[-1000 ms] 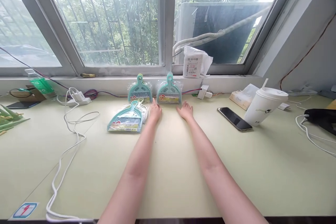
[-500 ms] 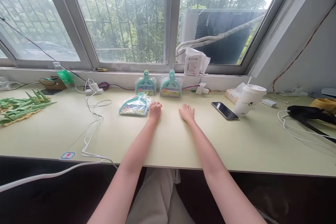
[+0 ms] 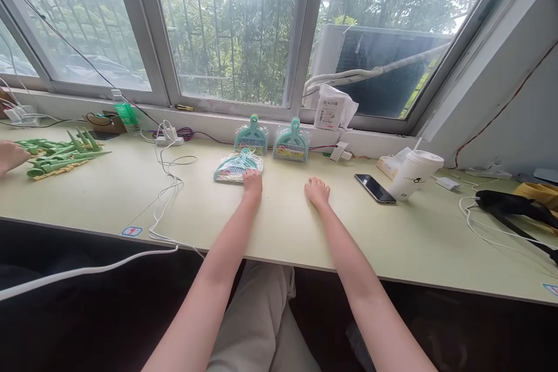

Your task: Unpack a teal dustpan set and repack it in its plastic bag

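Three teal mini dustpan-and-brush sets in clear wrappers sit at the far side of the pale green table (image 3: pixel 279 226). Two stand against the sill: the left set (image 3: pixel 251 138) and the right set (image 3: pixel 291 143). The third set (image 3: pixel 235 167) lies flat in front of them. My left hand (image 3: pixel 252 181) rests on the table with its fingers touching the near edge of the flat set. Palm down and holding nothing, my right hand (image 3: pixel 317 191) lies on bare table below the right set.
A black phone (image 3: pixel 375 188) and a white lidded cup (image 3: pixel 414 174) lie right of my hands. White cables (image 3: pixel 168 186) trail left. Green plastic pieces (image 3: pixel 61 154) lie far left, near another person's hand (image 3: pixel 11 156). A black device (image 3: pixel 514 204) sits far right.
The camera has pulled back and turned left, so the table's front edge and my lap now show. My hands stayed near the flat set; another person's hand appeared at the far left.
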Demonstrator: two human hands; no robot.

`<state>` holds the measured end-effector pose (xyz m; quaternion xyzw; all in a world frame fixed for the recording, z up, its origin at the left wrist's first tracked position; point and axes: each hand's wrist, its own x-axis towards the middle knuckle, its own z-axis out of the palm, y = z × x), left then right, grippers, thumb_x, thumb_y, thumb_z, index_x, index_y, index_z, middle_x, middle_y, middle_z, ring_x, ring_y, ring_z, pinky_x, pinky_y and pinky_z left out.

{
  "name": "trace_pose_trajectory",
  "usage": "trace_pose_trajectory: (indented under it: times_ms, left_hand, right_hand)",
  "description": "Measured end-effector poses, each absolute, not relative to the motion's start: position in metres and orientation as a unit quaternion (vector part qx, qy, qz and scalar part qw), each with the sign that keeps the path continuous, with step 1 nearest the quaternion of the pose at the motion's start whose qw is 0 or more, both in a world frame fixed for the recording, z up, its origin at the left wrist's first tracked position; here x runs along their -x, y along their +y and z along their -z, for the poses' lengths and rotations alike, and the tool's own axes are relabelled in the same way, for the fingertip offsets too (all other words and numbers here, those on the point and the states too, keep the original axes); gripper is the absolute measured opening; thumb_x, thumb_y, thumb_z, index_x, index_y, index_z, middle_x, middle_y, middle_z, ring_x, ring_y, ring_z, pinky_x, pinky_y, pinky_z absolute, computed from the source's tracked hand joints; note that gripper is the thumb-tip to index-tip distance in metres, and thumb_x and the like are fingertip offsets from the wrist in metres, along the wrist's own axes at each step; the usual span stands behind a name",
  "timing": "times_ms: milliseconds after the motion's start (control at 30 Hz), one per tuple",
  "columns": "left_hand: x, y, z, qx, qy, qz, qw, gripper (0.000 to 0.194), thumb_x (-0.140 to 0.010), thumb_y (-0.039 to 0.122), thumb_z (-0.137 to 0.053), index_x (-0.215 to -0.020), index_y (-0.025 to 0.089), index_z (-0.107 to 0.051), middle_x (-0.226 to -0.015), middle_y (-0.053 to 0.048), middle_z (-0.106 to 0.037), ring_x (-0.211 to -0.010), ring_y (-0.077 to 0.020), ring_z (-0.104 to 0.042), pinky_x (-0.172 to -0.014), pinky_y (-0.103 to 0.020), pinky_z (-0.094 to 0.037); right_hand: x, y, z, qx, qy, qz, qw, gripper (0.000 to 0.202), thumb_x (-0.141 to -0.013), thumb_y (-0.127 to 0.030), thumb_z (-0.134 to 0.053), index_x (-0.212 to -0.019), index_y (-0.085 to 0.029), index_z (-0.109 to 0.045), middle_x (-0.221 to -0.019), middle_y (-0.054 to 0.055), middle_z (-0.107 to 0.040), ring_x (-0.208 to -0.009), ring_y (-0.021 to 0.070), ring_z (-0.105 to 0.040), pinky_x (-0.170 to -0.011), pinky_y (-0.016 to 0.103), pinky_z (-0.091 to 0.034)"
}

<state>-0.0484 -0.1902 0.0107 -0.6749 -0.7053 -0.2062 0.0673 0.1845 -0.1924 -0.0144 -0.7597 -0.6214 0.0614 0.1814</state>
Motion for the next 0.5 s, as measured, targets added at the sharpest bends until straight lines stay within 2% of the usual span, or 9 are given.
trace_pose_trajectory:
  times_ms: [100,233,367,500]
  left_hand:
    - [0.041,-0.192,-0.016,0.709,-0.675,0.197,0.051,0.035,-0.082,0.000,-0.042,-0.104,0.007,-0.069,-0.099,-0.023,-0.069,-0.107,-0.0338,-0.062,-0.106,-0.050,-0.032]
    - [0.027,-0.195,-0.020,0.748,-0.642,0.168,0.035,0.031,-0.079,-0.002,-0.046,-0.098,0.004,-0.069,-0.095,-0.025,-0.069,-0.101,-0.0352,-0.065,-0.094,-0.045,-0.040]
    - [0.006,-0.202,-0.019,0.806,-0.565,0.172,0.045,0.042,-0.083,-0.001,-0.042,-0.116,0.008,-0.065,-0.090,-0.021,-0.069,-0.096,-0.0317,-0.067,-0.092,-0.041,-0.042]
    - [-0.017,-0.215,-0.016,0.881,-0.445,0.153,0.040,0.049,-0.081,0.002,-0.049,-0.128,0.011,-0.060,-0.086,-0.015,-0.070,-0.093,-0.0266,-0.069,-0.106,-0.041,-0.037]
  right_hand:
    - [-0.185,-0.191,0.015,0.760,-0.620,-0.052,0.187,0.051,-0.096,-0.032,-0.033,-0.142,-0.018,-0.049,-0.157,0.010,-0.038,-0.146,0.0247,-0.031,-0.119,0.049,-0.018]
    - [-0.186,-0.190,0.015,0.756,-0.625,-0.045,0.190,0.048,-0.095,-0.030,-0.034,-0.138,-0.019,-0.053,-0.153,0.011,-0.044,-0.142,0.0263,-0.035,-0.117,0.049,-0.022]
    - [-0.181,-0.189,0.012,0.725,-0.651,-0.064,0.216,0.042,-0.096,-0.034,-0.037,-0.128,-0.024,-0.063,-0.145,0.008,-0.054,-0.134,0.0262,-0.045,-0.116,0.047,-0.024]
    - [-0.170,-0.186,0.008,0.700,-0.647,-0.135,0.270,0.048,-0.099,-0.046,-0.029,-0.109,-0.027,-0.072,-0.129,0.005,-0.066,-0.124,0.0255,-0.054,-0.114,0.045,-0.028]
